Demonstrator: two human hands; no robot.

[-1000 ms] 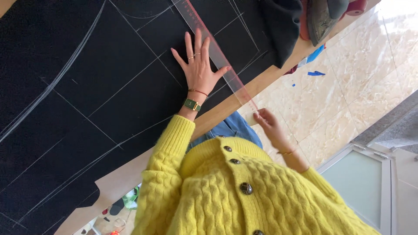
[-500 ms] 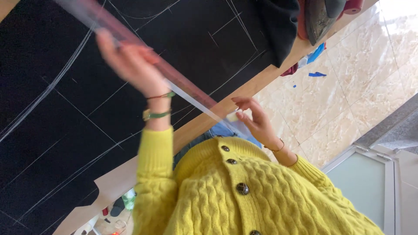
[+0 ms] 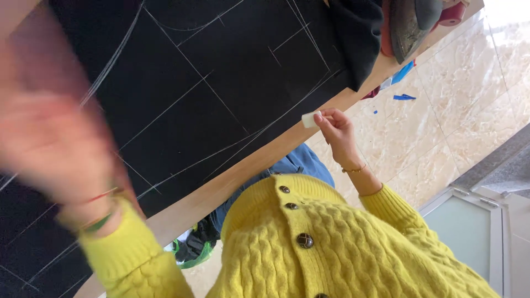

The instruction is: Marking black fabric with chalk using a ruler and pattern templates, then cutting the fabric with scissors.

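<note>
Two hands, one chalk, one marked cloth

Two hands show. The right hand (image 3: 334, 126) pinches a single small white piece of tailor's chalk (image 3: 310, 119) between thumb and fingertips, held just off the near edge of the worktop (image 3: 232, 185) and apart from the cloth. The left hand (image 3: 52, 138) is a raised blur close to the camera over the left part of the worktop; whether it grasps anything cannot be told from this view.

One black cloth (image 3: 221, 72) lies flat over most of the worktop, reaching almost to its near edge. It carries many white chalk lines, straight and curved, too many and too crossed to count surely. By the look of it, the step in hand is marking out a pattern, with the chalk lifted between strokes. A further stroke would call for the chalk to come back over the near edge onto the cloth, and for something steady to guide it.

At the far right corner lie one dark folded garment (image 3: 356, 38) and one iron (image 3: 406, 25). Four dark buttons show on the yellow cardigan (image 3: 342, 248).
</note>
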